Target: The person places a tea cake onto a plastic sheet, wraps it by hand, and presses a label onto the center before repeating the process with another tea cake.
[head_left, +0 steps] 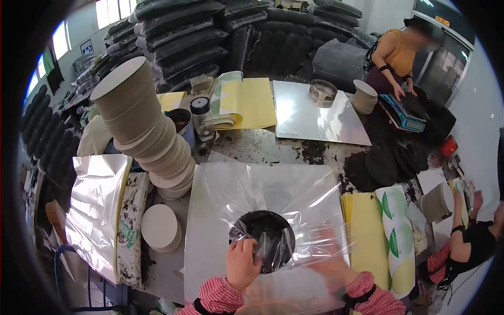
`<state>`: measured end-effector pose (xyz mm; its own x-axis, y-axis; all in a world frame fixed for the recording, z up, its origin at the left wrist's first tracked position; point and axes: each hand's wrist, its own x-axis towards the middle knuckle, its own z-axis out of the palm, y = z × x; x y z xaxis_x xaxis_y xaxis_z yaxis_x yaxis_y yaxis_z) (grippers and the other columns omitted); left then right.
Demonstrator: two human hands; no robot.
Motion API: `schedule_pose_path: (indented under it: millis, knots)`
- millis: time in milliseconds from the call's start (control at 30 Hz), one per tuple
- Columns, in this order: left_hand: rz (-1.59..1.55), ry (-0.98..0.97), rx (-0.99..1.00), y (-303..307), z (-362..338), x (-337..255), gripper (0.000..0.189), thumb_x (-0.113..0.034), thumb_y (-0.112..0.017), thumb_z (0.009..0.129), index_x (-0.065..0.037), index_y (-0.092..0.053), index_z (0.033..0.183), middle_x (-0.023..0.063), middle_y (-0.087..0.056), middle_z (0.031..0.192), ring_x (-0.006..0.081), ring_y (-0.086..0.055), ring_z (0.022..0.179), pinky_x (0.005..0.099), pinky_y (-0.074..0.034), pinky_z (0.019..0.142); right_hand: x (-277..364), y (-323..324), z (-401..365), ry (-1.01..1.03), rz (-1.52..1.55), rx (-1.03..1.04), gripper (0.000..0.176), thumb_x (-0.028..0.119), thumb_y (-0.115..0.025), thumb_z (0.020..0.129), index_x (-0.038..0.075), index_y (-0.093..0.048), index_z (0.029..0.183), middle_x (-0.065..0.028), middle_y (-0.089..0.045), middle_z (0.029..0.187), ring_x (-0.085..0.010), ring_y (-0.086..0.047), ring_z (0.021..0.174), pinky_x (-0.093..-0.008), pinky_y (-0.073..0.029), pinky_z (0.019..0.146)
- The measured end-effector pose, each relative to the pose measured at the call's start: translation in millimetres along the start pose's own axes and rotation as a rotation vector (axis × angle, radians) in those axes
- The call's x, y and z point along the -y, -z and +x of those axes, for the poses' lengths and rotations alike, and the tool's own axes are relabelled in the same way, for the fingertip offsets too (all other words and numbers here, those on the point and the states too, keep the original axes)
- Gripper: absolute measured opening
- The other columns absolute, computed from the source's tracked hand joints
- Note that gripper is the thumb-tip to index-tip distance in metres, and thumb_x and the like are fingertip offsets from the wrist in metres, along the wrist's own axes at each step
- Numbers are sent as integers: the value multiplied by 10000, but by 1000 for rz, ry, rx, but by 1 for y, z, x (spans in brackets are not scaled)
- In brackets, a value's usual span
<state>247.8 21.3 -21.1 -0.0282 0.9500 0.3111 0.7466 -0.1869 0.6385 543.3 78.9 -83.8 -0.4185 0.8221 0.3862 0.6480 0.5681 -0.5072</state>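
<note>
A round dark mould (287, 231) with black material inside sits on a pale board (207, 241) in front of me. Clear plastic film (315, 207) lies wrinkled over the board and runs into the mould. At the mould's near left rim, my left hand (243, 265) has its fingers curled on the bunched film. My right hand (336, 268) is smeared by motion over the film to the right of the mould, so its fingers cannot be made out. Both wrists show red checked sleeves with dark bands.
A tall leaning stack of pale discs (152, 131) stands at left, beside a lower disc stack (160, 227). Label sheets (396, 231) lie right. A lidded jar (203, 118) and metal sheet (310, 123) are behind. Two co-workers (396, 52) are at the right.
</note>
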Motion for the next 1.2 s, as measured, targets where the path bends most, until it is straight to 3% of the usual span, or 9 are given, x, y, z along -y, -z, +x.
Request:
schedule_pose_path:
  millis: [33,233,367,567,600,700,833,967,1200]
  knots:
    - [1,16,21,-1,-6,-1,392,-71,-752,670,-76,-563,1013,65,-560,826,276,-577,809,409,-436,856,76,0,25,-75,780,-190,963,221,-883,720,31,-336,1491,-196,-512,1369,-270,-568,1177,-426,-489,972]
    - [-78,-179,-299,41,-16,17,768,-264,-856,703,23,-457,1293,161,-522,1196,294,-526,1151,419,-381,1017,122,-30,79,59,281,-300,778,19,-799,684,25,-474,1391,-154,-597,1212,-352,-601,1082,-395,-504,892]
    - [-907,-29,-98,29,44,33,1108,-407,-898,659,76,-300,1456,184,-408,1429,293,-394,1352,452,-262,1161,132,-27,73,177,256,-199,682,29,-732,687,22,-527,1337,-135,-589,1112,-345,-580,1002,-432,-481,872]
    - [-138,-387,-53,2,20,10,748,-211,-847,728,18,-455,1322,134,-658,1093,322,-625,1076,446,-427,1050,89,-31,70,32,655,-429,625,139,-671,735,5,-506,1323,-173,-561,1163,-329,-560,1102,-434,-415,1013]
    - [-90,-393,-31,-1,16,8,697,-144,-839,721,10,-472,1292,119,-678,1011,321,-648,1013,443,-456,1021,88,-35,91,-178,724,-533,520,290,-506,938,-1,-441,1365,-170,-568,1222,-272,-548,1146,-421,-423,1022]
    - [-351,8,-98,-17,7,-1,729,-55,-838,671,7,-469,1297,105,-667,1010,291,-654,984,433,-497,960,103,-27,140,-129,1053,-173,584,301,-629,862,8,-486,1347,-171,-620,1120,-281,-607,1023,-398,-461,958]
    - [-656,157,-408,-12,22,-15,731,-56,-879,572,-6,-500,1195,75,-626,1021,286,-595,1081,391,-513,886,117,-15,97,423,638,98,361,208,-744,807,48,-662,1120,-109,-638,1088,-314,-614,1011,-382,-511,854]
    - [-162,-296,-22,-10,16,12,659,-35,-805,550,-45,-556,1160,155,-551,1135,344,-528,1153,422,-471,975,114,-7,70,300,524,66,324,107,-781,723,56,-704,1034,-88,-644,1024,-261,-635,935,-386,-531,815]
    - [194,-256,39,-7,26,-13,560,-117,-635,724,45,-560,1254,219,-546,1290,373,-488,1260,461,-389,1088,117,-31,83,-57,168,173,122,123,-683,796,44,-646,882,-138,-591,917,-340,-614,857,-424,-510,717]
